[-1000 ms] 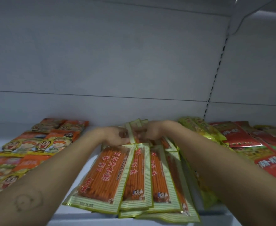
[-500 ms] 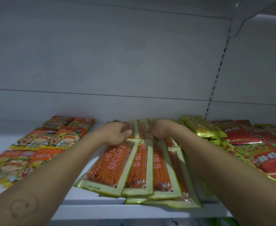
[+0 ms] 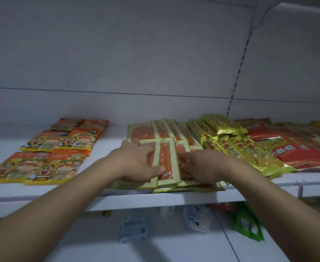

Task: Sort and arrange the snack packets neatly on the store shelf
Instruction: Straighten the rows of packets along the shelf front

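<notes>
The head view looks along a white store shelf [image 3: 155, 200] with both forearms reaching in to its middle section. There, long orange stick-snack packets [image 3: 166, 154] with yellow-green borders lie in a fanned front row near the shelf's lip, overlapping one another edge over edge. A back row of the same packets [image 3: 146, 130] lies flat behind them, towards the rear wall. The left hand [image 3: 138, 163] rests palm down on the left part of the front row, fingers spread and nearly straight and the thumb laid across a middle packet; it grips nothing. The right hand [image 3: 200, 165] lies flat on the right part of the row, fingers stretched towards the left hand, and also holds nothing. Pressing from both sides like this probably serves to square the slippery packets together and keep them from sliding off the front edge. Just to the right sits a looser heap of yellow packets [image 3: 236, 148], touching the stick-snack rows, and beyond them red packets [image 3: 302, 154]. Well apart on the left, orange cartoon-face packets [image 3: 47, 154] lie in tidy pairs, so like seems grouped with like. Below, on a lower shelf, a pale blue packet [image 3: 133, 226] and a green bag [image 3: 247, 225] show dimly.
</notes>
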The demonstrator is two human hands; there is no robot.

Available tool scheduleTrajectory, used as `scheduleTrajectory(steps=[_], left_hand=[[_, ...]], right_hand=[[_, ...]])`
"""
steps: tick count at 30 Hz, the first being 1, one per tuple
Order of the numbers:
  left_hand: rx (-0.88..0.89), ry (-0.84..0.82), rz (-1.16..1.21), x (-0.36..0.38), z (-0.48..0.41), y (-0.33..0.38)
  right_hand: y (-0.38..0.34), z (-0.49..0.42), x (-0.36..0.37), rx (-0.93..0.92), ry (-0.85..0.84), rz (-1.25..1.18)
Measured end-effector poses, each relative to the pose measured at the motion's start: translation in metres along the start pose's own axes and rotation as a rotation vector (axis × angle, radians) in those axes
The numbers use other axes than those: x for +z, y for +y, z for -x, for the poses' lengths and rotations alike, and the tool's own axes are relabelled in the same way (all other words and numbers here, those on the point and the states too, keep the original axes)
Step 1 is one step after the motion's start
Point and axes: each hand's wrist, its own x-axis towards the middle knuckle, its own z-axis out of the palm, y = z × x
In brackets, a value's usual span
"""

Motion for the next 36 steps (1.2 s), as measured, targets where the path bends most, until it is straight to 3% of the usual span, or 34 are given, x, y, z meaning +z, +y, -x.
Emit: scheduleTrajectory(steps=[7,13,19,31,36], left_hand=[[0.006,0.225,-0.002,0.021,0.009,0.021],[0.093,0.232,0.051,0.038,0.014,0.015],[0.039,0.419,0.135,0.027,0.026,-0.011],[-0.427,0.433,-0.004,0.018,0.075,-0.146],[-0.345,0.406,0.072,0.013,0.087,-0.206]], right_hand=[[0.001,0.024,0.024,0.122,0.354,-0.181],[-0.021,0.044,0.04,0.119,0.351,-0.224],[-0.056,0.038,-0.007,0.057,0.554,-0.248],[-0.178,-0.021,0.005,-0.292,0.44,-0.284],[-0.217,-0.041,0.004,-0.267,0.437,-0.372]])
